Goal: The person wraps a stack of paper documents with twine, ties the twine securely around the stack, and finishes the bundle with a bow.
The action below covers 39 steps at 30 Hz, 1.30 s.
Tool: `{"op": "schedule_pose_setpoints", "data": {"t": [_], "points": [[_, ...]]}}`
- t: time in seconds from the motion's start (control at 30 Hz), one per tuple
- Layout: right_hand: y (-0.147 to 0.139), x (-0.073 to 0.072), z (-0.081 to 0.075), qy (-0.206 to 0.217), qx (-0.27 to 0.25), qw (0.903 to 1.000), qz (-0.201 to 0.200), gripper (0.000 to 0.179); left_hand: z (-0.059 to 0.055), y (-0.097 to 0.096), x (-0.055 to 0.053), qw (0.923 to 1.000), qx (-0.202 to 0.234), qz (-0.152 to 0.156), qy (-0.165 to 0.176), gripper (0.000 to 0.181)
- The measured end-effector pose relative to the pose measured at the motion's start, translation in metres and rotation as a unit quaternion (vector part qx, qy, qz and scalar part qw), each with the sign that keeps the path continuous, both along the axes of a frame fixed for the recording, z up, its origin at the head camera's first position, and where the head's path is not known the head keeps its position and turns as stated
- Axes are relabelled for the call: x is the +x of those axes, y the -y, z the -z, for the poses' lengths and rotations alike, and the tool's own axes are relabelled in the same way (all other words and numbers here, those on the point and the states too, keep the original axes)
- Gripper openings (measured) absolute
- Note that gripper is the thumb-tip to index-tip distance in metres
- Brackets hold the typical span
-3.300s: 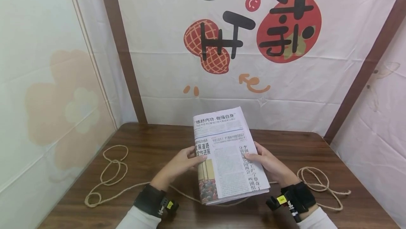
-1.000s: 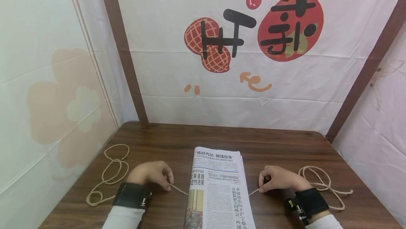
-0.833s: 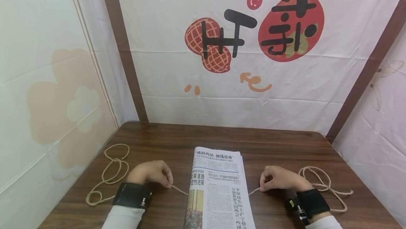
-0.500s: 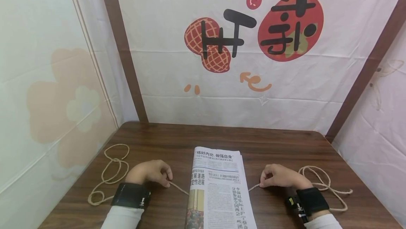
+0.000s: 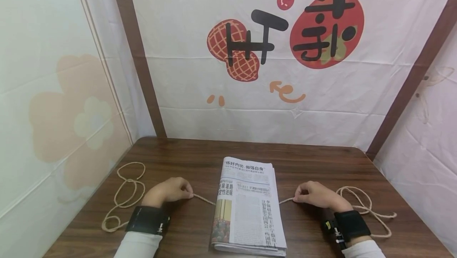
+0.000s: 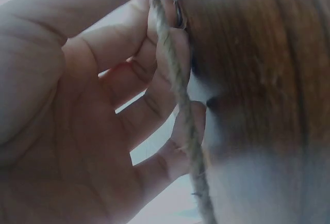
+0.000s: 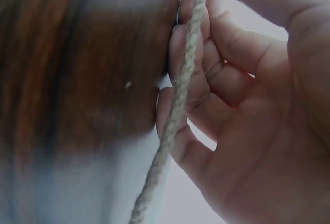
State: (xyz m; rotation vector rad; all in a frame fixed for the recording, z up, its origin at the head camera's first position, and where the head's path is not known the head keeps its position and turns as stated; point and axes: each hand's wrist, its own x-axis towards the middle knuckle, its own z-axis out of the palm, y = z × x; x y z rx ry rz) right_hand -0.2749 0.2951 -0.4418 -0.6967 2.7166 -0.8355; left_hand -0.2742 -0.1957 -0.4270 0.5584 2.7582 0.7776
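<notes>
A folded stack of newspapers (image 5: 250,210) lies flat in the middle of the wooden table in the head view. Twine (image 5: 204,199) comes out from under both of its long sides; the stretch beneath is hidden. My left hand (image 5: 171,189) pinches the twine just left of the stack, between thumb and fingertips. On the other side, my right hand (image 5: 315,195) pinches it the same way. Each wrist view shows the twine (image 6: 178,82) running down from the pinch past the loosely bent fingers, with the twine (image 7: 180,87) crossing the right palm side. Neither hand touches the papers.
Loose loops of twine (image 5: 135,188) lie on the left of the table (image 5: 200,153), and another loose loop (image 5: 369,206) lies at the right. A printed cloth (image 5: 171,91) hangs behind the table, with pale cloth at both sides.
The newspapers, earlier held up in both hands, now lie across the twine. Both hands have taken hold of it. Over the last half second the papers have slid away from me, hands rising slightly.
</notes>
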Motion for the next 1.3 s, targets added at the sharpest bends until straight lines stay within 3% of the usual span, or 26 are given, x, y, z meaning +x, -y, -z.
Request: {"op": "schedule_pose_setpoints", "data": {"t": [0.23, 0.53, 0.67, 0.8, 0.9, 1.03, 1.17, 1.3], "points": [[0.001, 0.000, 0.001, 0.001, -0.002, 0.9999, 0.016, 0.017, 0.004, 0.002, -0.002, 0.9998, 0.005, -0.014, -0.012, 0.011], [0.006, 0.001, -0.001, -0.003, -0.010, 0.9995, 0.028, 0.013, -0.001, 0.005, -0.002, 0.9987, 0.030, 0.036, -0.018, 0.006], [0.016, 0.005, -0.007, -0.006, -0.006, 0.9998, 0.015, 0.012, -0.003, -0.009, -0.006, 0.9956, 0.041, 0.068, -0.050, 0.014], [0.028, 0.006, -0.010, -0.020, 0.012, 0.9997, -0.001, 0.017, -0.004, -0.032, -0.006, 0.9940, 0.053, 0.075, -0.060, 0.020], [0.037, 0.008, -0.011, -0.036, 0.008, 0.9993, 0.009, 0.017, -0.003, -0.046, -0.003, 0.9953, 0.071, 0.056, -0.035, 0.025], [0.049, 0.009, -0.010, -0.023, -0.028, 0.9978, 0.055, 0.024, 0.002, -0.059, -0.002, 0.9934, 0.111, 0.010, 0.029, 0.034], [0.055, 0.008, -0.009, 0.048, -0.106, 0.9896, 0.085, 0.034, 0.008, -0.066, -0.002, 0.9881, 0.136, -0.013, 0.071, 0.041], [0.054, 0.004, -0.003, 0.124, -0.191, 0.9698, 0.088, 0.050, 0.010, -0.068, -0.003, 0.9854, 0.144, -0.013, 0.090, 0.045]]}}
